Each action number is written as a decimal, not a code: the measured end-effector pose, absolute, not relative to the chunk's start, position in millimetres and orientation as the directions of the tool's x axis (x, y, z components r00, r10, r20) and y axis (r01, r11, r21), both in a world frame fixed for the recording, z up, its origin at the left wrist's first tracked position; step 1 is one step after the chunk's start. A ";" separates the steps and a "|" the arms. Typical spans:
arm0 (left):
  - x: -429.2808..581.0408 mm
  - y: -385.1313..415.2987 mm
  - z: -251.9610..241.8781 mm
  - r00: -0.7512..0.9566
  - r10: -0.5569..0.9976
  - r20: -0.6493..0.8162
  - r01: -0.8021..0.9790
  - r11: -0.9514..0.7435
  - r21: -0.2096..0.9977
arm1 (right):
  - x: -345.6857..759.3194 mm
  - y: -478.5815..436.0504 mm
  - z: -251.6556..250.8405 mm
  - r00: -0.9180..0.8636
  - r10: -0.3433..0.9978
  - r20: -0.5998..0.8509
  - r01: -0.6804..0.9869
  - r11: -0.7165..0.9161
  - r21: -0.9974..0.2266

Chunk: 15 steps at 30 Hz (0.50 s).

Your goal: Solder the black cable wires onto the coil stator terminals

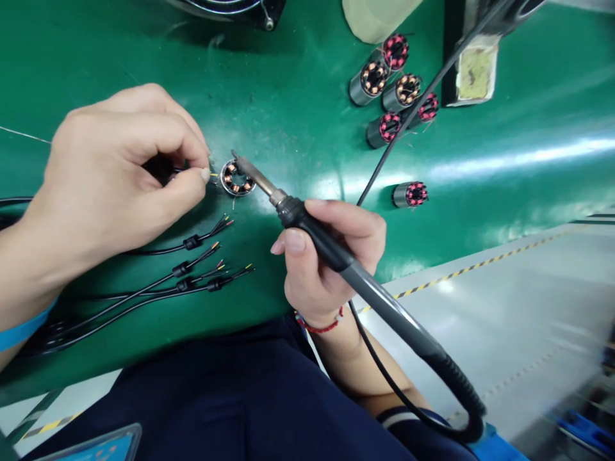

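Observation:
My right hand is closed around a soldering iron, its tip pointing up and left. That tip is at the upper rim of a motor stator with copper windings, standing on the green table. Left of the stator, my left hand pinches a thin yellow wire between thumb and forefinger, its end close to the stator's edge. The rest of what lies inside the curled left fingers is dark and mostly hidden. Below that hand lie several black cables with stripped, coloured wire ends.
Several stators with red or copper windings stand at the upper right, and another is apart from them. A soldering stand with a yellow sponge is beyond. The iron's black cord crosses the table. A fan-like black frame sits at the top.

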State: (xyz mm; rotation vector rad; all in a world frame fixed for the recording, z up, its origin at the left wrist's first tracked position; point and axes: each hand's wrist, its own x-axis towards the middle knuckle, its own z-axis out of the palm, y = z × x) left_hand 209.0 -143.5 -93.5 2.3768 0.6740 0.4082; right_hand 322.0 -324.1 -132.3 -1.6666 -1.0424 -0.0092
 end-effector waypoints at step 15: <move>209.7 -141.0 -97.9 0.836 0.524 0.162 0.315 -0.701 0.640 | 341.0 -301.6 -109.6 0.529 0.723 0.444 0.459 0.197 -0.867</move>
